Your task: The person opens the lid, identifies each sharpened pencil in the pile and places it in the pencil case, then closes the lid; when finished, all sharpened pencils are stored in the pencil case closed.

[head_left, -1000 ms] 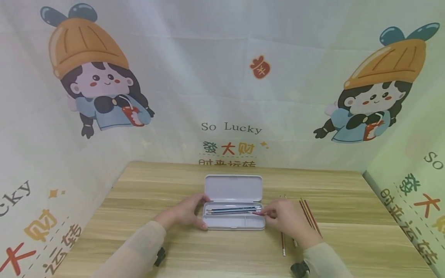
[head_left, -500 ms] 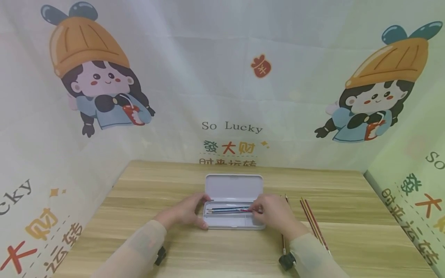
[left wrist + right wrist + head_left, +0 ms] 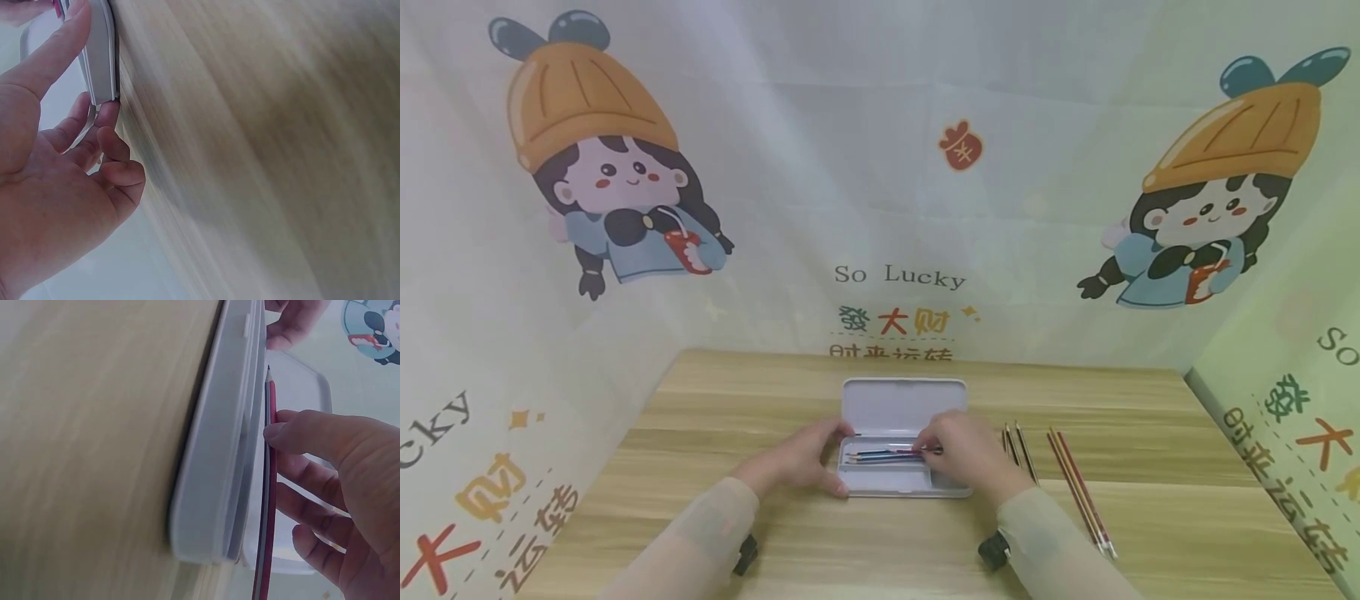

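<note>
A white metal pencil case [image 3: 883, 479] lies with its lid [image 3: 902, 407] raised at the back. My left hand [image 3: 805, 454] grips its left end, thumb at the front corner and fingertips near the hinge. Blue-striped pencils [image 3: 880, 457] lie in the long rear compartment. Over the case's right part is my right hand [image 3: 966, 454], pinching a red-and-dark striped pencil [image 3: 267, 481] between thumb and fingers. In the right wrist view the pencil's sharpened tip points toward the left hand, with the shaft along the open case. The right hand hides the case's right end.
Right of the case lie two dark-striped pencils [image 3: 1018, 446], partly covered by the right forearm. Farther right is a group of red and yellow pencils [image 3: 1078, 492]. A printed cloth [image 3: 895, 208] hangs behind the wooden table [image 3: 760, 383].
My right hand has moved left over the case, bringing the red pencil along above the rear compartment. Its forearm now uncovers more of the pencils on the right. The left hand stays put.
</note>
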The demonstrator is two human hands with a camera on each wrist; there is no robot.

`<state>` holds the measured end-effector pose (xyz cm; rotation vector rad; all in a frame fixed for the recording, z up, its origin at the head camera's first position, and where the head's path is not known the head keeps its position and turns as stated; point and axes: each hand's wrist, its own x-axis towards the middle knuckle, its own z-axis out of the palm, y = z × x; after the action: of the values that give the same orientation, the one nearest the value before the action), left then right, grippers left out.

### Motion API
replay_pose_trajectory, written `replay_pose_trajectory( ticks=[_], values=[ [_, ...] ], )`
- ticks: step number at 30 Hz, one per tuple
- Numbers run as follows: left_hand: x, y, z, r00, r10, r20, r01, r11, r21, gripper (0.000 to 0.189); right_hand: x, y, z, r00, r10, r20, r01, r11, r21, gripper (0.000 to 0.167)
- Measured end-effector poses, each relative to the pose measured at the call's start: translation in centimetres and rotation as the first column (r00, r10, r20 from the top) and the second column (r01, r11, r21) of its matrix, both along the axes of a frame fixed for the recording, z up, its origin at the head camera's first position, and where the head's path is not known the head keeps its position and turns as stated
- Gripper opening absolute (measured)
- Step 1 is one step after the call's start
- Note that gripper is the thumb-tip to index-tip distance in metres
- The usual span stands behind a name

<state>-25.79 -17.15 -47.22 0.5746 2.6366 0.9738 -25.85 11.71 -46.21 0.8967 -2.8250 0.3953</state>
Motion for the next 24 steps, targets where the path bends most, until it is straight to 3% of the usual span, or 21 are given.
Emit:
replay_pose_trajectory(
  ticks=[8,15,24],
  values=[
    [-0.1,-0.1,-0.1,1.000,-0.004,-0.002,0.004,1.000,0.001,0.081,-0.7,-2.0,0.4,0.999,0.043,0.001,-0.043,0.999,0.029,0.011],
    [-0.3,-0.1,0.1,1.000,-0.004,-0.005,0.004,1.000,0.000,0.081,-1.3,-3.6,0.8,0.995,0.092,0.027,-0.092,0.996,-0.007,0.014],
    [0.0,0.0,0.1,1.000,-0.006,-0.004,0.006,1.000,-0.011,0.080,-1.9,-4.6,-0.5,0.995,0.097,0.032,-0.097,0.995,0.012,0.015]
  ],
)
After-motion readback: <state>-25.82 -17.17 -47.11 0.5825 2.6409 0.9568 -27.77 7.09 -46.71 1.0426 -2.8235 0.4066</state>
